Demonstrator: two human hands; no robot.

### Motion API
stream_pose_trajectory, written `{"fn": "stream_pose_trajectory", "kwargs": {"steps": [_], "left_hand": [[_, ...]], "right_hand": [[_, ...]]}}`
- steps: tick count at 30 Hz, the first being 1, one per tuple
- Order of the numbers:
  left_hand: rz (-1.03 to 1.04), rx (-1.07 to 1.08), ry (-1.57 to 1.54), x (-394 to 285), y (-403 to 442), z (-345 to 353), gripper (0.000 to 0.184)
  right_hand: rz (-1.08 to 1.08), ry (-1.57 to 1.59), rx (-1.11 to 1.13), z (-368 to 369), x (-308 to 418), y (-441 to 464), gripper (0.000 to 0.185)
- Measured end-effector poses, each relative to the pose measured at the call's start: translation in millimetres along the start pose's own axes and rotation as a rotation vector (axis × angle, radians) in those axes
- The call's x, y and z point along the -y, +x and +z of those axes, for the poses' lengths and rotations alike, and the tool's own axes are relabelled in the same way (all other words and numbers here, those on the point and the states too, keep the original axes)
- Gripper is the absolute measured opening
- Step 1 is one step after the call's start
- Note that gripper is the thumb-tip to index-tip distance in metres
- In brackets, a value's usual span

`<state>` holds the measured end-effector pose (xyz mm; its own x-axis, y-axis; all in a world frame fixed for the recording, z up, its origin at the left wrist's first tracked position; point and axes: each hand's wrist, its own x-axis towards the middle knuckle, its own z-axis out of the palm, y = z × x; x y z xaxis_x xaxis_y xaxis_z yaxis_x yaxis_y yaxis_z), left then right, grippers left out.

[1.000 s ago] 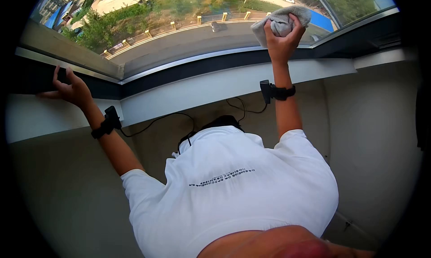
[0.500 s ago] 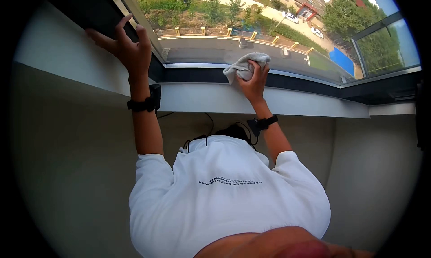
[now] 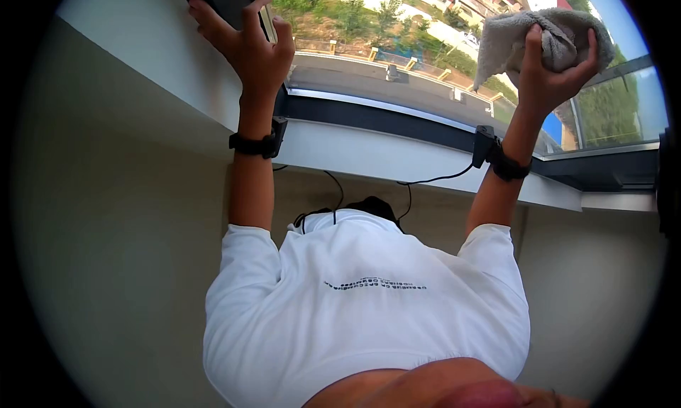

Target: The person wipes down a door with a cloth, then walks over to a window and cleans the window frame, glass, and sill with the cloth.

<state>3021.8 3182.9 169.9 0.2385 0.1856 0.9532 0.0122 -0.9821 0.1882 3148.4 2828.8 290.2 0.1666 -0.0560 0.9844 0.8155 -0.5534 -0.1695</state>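
Observation:
A grey cloth (image 3: 500, 46) is bunched up in my right hand (image 3: 550, 81), with fingers and thumb pressed into its folds. The hand holds it raised in front of the window glass, near the right side of the window; whether the cloth touches the glass I cannot tell. My left hand (image 3: 259, 60) is at the dark window frame (image 3: 223, 3) on the left, fingers spread apart against it, holding nothing loose. Part of the frame is hidden behind that hand.
A white sill (image 3: 347, 145) runs below the dark bottom rail (image 3: 369, 120). At right stands another window pane (image 3: 617, 110). Thin black cables (image 3: 440, 178) hang near the black wrist straps. Outside are a road, a fence and greenery.
My right hand has lifted the cloth from the bottom rail up and to the right, in front of the glass. My left hand appears slightly farther right and higher as the view has shifted.

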Motion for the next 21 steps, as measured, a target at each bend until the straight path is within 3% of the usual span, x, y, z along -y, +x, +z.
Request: {"fn": "stream_pose_trajectory", "kwargs": {"steps": [3, 6, 8, 10, 11, 14, 19, 21], "left_hand": [[-0.016, 0.003, 0.006, -3, 3, -2, 0.031], [-0.02, -0.002, 0.011, -1, 2, -1, 0.03], [-0.015, -0.003, 0.005, -2, 2, -2, 0.031], [-0.014, -0.005, -0.004, -4, 2, -1, 0.03], [-0.016, -0.003, -0.01, -3, 1, -1, 0.03], [-0.026, 0.005, -0.032, 0, 0, -1, 0.028], [-0.043, 0.012, -0.108, 1, 3, -6, 0.031], [-0.061, 0.032, -0.132, 0, 0, -10, 0.034]], "right_hand": [[-0.309, -0.149, 0.035, 21, 10, -7, 0.067], [-0.283, -0.093, 0.193, 47, 26, -78, 0.068], [-0.313, -0.076, 0.473, 50, 39, -131, 0.063], [-0.436, 0.012, 0.688, 51, 44, -168, 0.028], [-0.47, 0.049, 0.766, 55, 41, -192, 0.019], [-0.529, 0.158, 0.962, 60, 28, -254, 0.018], [-0.576, 0.186, 1.316, 46, 21, -283, 0.018], [-0.526, 0.227, 1.203, 39, 18, -267, 0.014]]}}
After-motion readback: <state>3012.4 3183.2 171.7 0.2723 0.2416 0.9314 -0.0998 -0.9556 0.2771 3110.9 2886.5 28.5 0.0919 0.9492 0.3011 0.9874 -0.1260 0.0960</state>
